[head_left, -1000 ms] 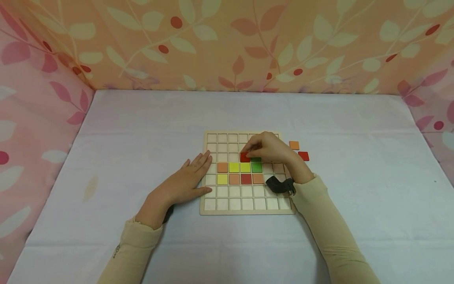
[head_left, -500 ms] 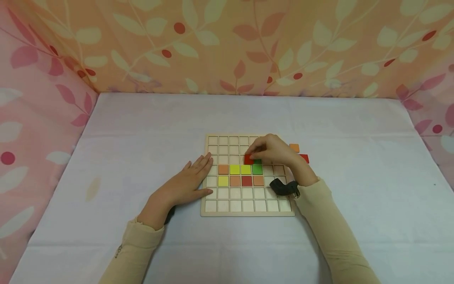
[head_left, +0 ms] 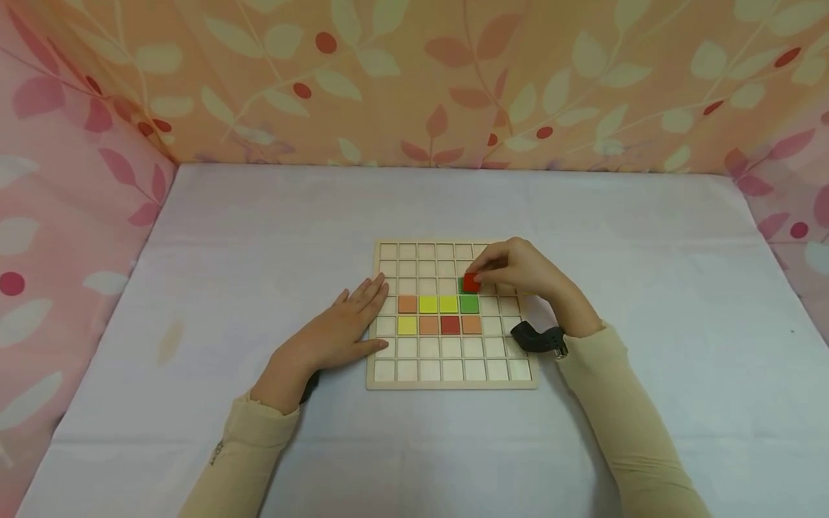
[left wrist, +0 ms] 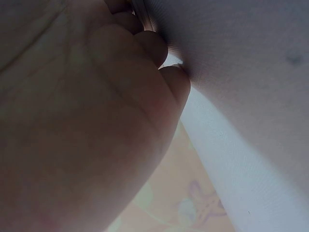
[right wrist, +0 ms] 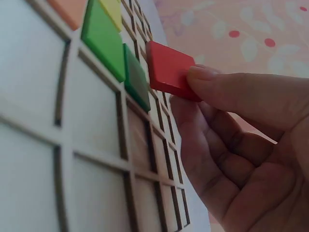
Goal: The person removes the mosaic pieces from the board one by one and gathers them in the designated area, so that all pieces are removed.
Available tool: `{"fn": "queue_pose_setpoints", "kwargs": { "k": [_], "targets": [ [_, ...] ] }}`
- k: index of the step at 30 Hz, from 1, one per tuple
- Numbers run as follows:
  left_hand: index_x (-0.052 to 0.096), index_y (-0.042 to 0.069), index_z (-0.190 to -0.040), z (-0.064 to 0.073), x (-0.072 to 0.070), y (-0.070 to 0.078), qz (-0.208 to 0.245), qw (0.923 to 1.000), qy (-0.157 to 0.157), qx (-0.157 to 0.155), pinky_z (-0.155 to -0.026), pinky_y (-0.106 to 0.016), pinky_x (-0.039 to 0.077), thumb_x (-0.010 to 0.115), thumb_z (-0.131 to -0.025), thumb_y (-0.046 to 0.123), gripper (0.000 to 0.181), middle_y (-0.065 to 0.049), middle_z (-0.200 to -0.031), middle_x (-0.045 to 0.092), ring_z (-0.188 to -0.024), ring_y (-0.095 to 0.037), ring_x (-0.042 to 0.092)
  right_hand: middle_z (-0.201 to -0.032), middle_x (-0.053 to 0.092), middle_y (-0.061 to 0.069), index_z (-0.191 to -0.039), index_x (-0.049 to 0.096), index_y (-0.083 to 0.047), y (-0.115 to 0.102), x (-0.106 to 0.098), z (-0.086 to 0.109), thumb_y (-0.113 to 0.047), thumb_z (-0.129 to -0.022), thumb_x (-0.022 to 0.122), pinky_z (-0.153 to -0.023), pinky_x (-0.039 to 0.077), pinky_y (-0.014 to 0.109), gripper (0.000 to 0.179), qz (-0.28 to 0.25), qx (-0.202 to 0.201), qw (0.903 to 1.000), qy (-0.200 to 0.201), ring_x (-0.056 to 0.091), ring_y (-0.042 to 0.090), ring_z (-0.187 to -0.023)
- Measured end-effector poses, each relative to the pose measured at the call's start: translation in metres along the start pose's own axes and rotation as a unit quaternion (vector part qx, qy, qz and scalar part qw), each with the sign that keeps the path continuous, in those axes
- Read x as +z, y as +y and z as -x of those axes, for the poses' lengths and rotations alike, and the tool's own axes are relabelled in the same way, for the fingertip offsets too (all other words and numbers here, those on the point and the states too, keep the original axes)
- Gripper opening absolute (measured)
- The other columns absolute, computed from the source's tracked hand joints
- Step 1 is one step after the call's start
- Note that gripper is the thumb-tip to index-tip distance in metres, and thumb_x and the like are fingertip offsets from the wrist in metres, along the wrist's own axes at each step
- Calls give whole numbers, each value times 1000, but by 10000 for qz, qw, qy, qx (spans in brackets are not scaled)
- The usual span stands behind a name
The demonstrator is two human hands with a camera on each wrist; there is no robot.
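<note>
A wooden grid board [head_left: 452, 389] lies on the white cloth. My right hand [head_left: 518, 266] pinches a red square tile [right wrist: 171, 70] between thumb and fingers, raised over the board. Beneath it, partly covered in the head view, a dark green tile [right wrist: 136, 79] sits in its cell. Just in front of that is a lighter green tile [head_left: 469, 304]. Two rows of orange, yellow and red tiles fill cells to its left and front. With fingers extended, my left hand [head_left: 343, 327] rests at the board's left edge, fingertips and thumb on the rim.
White cloth [head_left: 259, 237] covers the table around the board. A patterned orange curtain [head_left: 414, 86] stands behind, and pink patterned cloth [head_left: 65, 216] borders the left side. A black wrist device [head_left: 537, 337] hangs under the right wrist, over the board's right edge.
My right hand has moved right with the red tile, from the cell left of the dark green tile to above it. The hand and forearm now cover the loose tiles beside the board. The left hand stays put.
</note>
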State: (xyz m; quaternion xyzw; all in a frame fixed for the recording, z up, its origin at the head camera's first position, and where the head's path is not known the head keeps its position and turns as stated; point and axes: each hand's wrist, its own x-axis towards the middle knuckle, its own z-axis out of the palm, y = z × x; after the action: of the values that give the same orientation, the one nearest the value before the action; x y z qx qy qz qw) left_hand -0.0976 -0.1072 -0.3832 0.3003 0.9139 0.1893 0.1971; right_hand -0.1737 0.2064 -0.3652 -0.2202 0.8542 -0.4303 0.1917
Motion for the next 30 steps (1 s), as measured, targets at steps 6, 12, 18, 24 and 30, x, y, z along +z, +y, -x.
{"fn": "queue_pose_setpoints", "kwargs": {
  "k": [6,12,18,24,30],
  "targets": [
    [9,-1,-150,-2,2,0,30,10000,-57,12,-113,-51,8,60,-92,36,85,-12,-157,-2,-143,-29,2,-96,69,9,-96,74,-3,8,-5,13,-4,-84,70,-73,49,20,13,28,70,9996,284,62,16,-83],
    [7,0,-150,-3,0,-4,44,10000,-78,28,-113,-51,7,59,-93,36,85,-12,-157,-3,-143,-28,1,-98,69,9,-97,75,-4,14,-14,22,-7,-84,71,-75,48,18,14,-79,185,9983,547,61,14,-87],
    [6,0,-150,-2,-3,-6,84,9999,-124,-33,-113,-50,7,59,-93,35,86,-11,-157,-4,-143,-28,0,-99,69,12,-98,73,-2,17,-20,30,-6,-84,71,-68,48,18,15,-170,329,9973,640,60,12,-82],
    [8,-3,-149,0,-3,-6,148,9999,-71,50,-112,-53,7,60,-93,33,84,-15,-157,-1,-143,-31,2,-98,68,10,-98,74,-3,21,-25,36,-9,-84,71,-47,40,22,15,-89,513,9966,636,52,14,-67],
    [7,-2,-150,-1,-2,-6,97,9999,-11,96,-113,-52,7,59,-93,34,85,-14,-157,-2,-143,-30,2,-96,69,7,-97,75,-5,26,-33,40,-7,-84,71,-65,48,20,13,45,320,9973,661,60,12,-80]
  ]
}}
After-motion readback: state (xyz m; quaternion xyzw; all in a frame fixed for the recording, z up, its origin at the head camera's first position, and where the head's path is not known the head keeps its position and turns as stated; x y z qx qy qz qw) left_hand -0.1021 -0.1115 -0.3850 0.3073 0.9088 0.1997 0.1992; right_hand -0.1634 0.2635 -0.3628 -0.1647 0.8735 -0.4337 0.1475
